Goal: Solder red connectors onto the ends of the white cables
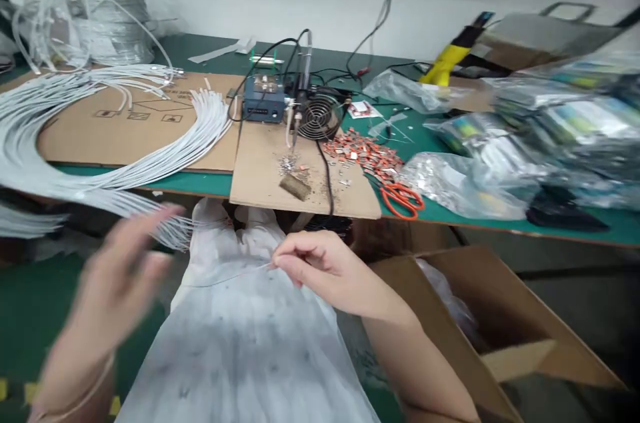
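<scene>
Over my lap, my right hand [320,270] pinches the end of a thin pale wire [235,275] between thumb and fingertips. The wire runs left across the grey-white apron [250,343]. My left hand [125,270] is blurred by motion at the left, its fingers apart and nothing seen in it. It is near the hanging ends of a big bundle of white cables [100,193], which curves over the bench's left side. More cable ends fan out on the cardboard.
On the bench [320,50] are a blue soldering station [263,103], a small fan [318,118], a brown block [295,186], orange-and-metal parts [365,153], orange scissors [403,200] and plastic bags [465,183]. An open carton [505,303] stands below right.
</scene>
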Demonstrator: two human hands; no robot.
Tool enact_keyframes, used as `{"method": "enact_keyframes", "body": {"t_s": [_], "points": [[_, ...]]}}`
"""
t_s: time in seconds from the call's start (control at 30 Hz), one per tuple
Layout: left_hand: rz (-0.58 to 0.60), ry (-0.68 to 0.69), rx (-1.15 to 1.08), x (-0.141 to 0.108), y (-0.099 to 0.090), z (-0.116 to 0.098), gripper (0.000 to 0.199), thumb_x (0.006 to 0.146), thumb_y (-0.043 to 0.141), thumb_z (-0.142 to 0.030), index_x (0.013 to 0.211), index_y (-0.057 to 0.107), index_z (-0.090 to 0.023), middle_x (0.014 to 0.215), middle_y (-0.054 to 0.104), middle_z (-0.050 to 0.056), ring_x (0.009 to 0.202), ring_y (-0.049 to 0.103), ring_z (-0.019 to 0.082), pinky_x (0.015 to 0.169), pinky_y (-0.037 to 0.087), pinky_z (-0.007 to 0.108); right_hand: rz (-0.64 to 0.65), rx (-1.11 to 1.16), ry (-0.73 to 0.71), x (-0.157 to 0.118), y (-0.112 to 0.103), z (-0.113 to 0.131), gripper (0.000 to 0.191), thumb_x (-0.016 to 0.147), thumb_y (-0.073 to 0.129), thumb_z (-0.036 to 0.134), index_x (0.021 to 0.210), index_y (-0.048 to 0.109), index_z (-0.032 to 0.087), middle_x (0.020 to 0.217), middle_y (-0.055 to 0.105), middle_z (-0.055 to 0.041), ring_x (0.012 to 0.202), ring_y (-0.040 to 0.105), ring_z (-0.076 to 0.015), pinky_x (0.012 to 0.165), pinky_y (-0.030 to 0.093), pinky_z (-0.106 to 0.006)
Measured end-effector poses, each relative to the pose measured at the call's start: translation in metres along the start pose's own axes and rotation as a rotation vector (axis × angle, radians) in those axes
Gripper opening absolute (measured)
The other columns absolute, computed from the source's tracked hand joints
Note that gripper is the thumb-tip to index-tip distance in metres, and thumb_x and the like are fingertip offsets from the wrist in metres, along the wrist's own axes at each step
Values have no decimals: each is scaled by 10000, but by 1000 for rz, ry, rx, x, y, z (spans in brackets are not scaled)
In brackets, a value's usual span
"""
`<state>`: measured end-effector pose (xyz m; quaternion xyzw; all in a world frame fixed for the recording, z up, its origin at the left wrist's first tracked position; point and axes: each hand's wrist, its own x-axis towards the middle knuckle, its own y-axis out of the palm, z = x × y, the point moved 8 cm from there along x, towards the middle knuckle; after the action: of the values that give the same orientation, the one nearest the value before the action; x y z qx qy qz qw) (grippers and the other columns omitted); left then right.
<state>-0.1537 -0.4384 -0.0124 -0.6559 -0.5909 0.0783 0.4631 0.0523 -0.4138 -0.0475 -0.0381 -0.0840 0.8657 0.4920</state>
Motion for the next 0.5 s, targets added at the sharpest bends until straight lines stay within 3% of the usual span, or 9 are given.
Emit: {"method": "enact_keyframes", "body": {"t_s": [0.13, 0.2, 0.5], "points": [[205, -17, -289, 18, 54, -18, 186, 925, 568, -295, 919, 727, -199, 729, 736, -9, 604, 635, 99, 568, 500, 188, 9, -126, -82, 5, 10, 6, 235, 952, 549, 329, 821, 668, 175, 591, 516, 39, 532, 428, -79, 481, 313, -205], [249, -80, -367, 22, 67, -22, 188, 918, 579, -267, 839, 729, -186, 635, 689, -21, 516, 568, 76, 500, 450, 177, -22, -142, -123, 2, 4, 7, 215, 949, 559, 307, 813, 666, 180, 599, 545, 38, 534, 441, -80, 481, 325, -202], [256, -70, -328, 19, 65, -18, 187, 922, 566, -254, 829, 712, -181, 654, 659, -9, 524, 517, 70, 510, 428, 182, -213, -418, -348, -22, -24, 17, 114, 918, 596, 121, 898, 658, 214, 748, 654, 44, 631, 584, -81, 572, 426, -197]]}}
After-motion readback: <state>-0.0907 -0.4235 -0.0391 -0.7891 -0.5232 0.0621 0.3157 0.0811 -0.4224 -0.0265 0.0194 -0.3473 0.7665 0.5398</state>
